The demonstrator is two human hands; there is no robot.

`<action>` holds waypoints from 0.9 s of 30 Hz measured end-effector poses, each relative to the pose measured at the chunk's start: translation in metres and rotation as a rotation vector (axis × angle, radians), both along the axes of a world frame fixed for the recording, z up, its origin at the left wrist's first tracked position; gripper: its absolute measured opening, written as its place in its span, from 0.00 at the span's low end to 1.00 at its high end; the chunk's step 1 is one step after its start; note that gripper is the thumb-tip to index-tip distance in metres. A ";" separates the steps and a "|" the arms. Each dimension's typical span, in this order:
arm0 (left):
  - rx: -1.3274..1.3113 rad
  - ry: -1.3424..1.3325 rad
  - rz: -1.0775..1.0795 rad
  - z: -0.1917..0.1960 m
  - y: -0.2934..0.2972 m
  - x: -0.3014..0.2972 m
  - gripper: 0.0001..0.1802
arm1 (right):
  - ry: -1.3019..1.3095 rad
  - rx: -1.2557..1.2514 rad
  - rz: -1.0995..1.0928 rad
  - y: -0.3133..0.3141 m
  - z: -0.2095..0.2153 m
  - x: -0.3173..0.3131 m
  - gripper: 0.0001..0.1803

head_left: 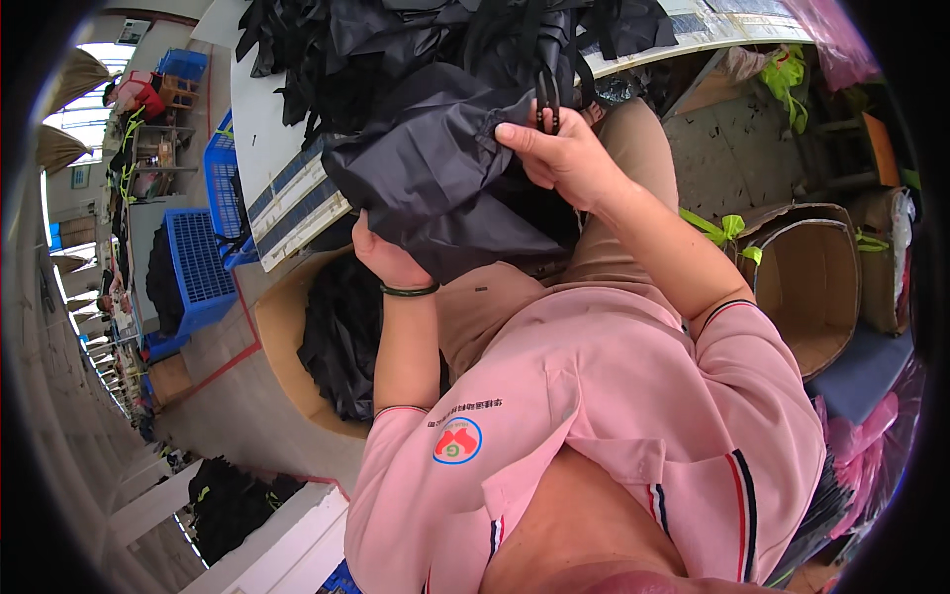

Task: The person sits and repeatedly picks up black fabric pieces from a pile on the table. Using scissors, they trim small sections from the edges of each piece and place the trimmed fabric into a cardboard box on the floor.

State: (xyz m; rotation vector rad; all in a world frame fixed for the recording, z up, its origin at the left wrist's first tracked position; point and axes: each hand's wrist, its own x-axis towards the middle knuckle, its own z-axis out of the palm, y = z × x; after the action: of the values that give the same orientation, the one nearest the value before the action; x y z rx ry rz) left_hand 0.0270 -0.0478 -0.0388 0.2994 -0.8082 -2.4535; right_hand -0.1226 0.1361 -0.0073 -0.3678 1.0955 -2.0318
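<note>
in the head view, the person sits at a white table (259, 119) heaped with black fabric pieces (396, 40). the right hand (559, 153) is raised over the lap, its fingers closed on the upper edge of a black fabric piece (435, 178), and a pair of small black scissors (547, 99) stands up from the same grip, handles pointing away from the body. the left hand (388, 259) sits lower and to the left, under the hanging fold of that fabric; its palm presses against the cloth, but the fingers are hidden behind it, so i cannot tell whether they are closed on it. a dark band (410, 290) circles the left wrist. the fabric piece hangs between the two hands, just in front of the table edge and above the person's tan trousers (614, 238).

to the left of the knees an open cardboard box (272, 327) holds more black cloth. blue plastic crates (198, 257) stand further left on the floor. on the right, another cardboard box (811, 287) stands open, near green strips (727, 230).
</note>
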 end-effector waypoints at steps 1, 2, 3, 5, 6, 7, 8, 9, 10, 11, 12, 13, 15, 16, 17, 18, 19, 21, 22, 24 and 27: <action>-0.037 -0.068 0.036 0.000 0.001 0.003 0.27 | 0.060 0.009 -0.057 0.008 0.012 -0.006 0.14; -0.072 -0.138 0.072 0.001 0.003 0.007 0.28 | 0.118 0.021 -0.115 0.015 0.021 -0.010 0.14; -0.030 -0.104 -0.046 0.003 0.003 0.011 0.24 | 0.191 0.034 -0.165 0.020 0.022 -0.015 0.14; -0.051 -0.258 -0.056 -0.010 -0.002 0.016 0.22 | 0.342 0.143 -0.214 0.028 0.037 -0.016 0.15; -0.061 -0.336 -0.059 -0.015 -0.003 0.019 0.21 | 0.417 0.196 -0.236 0.031 0.043 -0.016 0.15; -0.128 -0.365 -0.072 -0.018 -0.003 0.023 0.17 | 0.497 0.212 -0.250 0.031 0.044 -0.017 0.16; -0.288 -0.402 -0.018 -0.018 -0.008 0.024 0.16 | 0.547 0.232 -0.245 0.032 0.045 -0.018 0.16; -0.448 -0.438 0.039 -0.018 -0.017 0.024 0.15 | 0.597 0.250 -0.240 0.033 0.047 -0.017 0.16; -0.608 -0.475 0.096 -0.019 -0.023 0.023 0.14 | 0.647 0.268 -0.234 0.033 0.049 -0.017 0.15; -0.812 -0.441 0.196 -0.001 -0.018 0.013 0.12 | 0.660 0.271 -0.199 0.032 0.052 -0.016 0.15; -1.038 -0.298 0.231 0.015 -0.017 0.006 0.12 | 0.676 0.275 -0.160 0.031 0.058 -0.013 0.14; -1.155 -0.178 0.233 0.032 -0.013 -0.001 0.14 | 0.692 0.276 -0.117 0.031 0.065 -0.009 0.13; -1.301 0.026 0.144 0.063 -0.004 -0.016 0.24 | 0.756 0.245 -0.048 0.026 0.072 -0.002 0.13; -1.353 0.118 0.101 0.074 0.004 -0.023 0.28 | 0.788 0.231 -0.015 0.024 0.074 0.001 0.12; -1.327 0.150 0.023 0.085 0.014 -0.027 0.30 | 0.791 0.224 0.012 0.023 0.077 0.004 0.12; -1.300 0.184 -0.057 0.091 0.022 -0.030 0.32 | 0.781 0.199 0.001 0.022 0.077 0.004 0.12; -1.249 0.162 -0.157 0.091 0.027 -0.031 0.35 | 0.770 0.175 -0.010 0.021 0.076 0.004 0.12; -1.097 -0.002 -0.246 0.091 0.037 -0.026 0.32 | 0.734 0.182 -0.037 0.023 0.074 0.003 0.12; -1.071 -0.078 -0.267 0.088 0.037 -0.025 0.30 | 0.715 0.208 -0.048 0.024 0.074 0.002 0.12; -1.011 -0.126 -0.275 0.087 0.039 -0.023 0.26 | 0.673 0.243 -0.071 0.028 0.070 0.001 0.12; -1.099 -0.207 -0.254 0.084 0.035 -0.021 0.23 | 0.639 0.243 -0.102 0.029 0.060 0.001 0.12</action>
State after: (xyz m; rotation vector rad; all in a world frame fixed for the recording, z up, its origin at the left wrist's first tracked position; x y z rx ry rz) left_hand 0.0062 -0.0131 0.0451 0.0213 -2.2024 -1.8146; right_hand -0.1214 0.1653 0.0526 -0.8857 1.7541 -1.8774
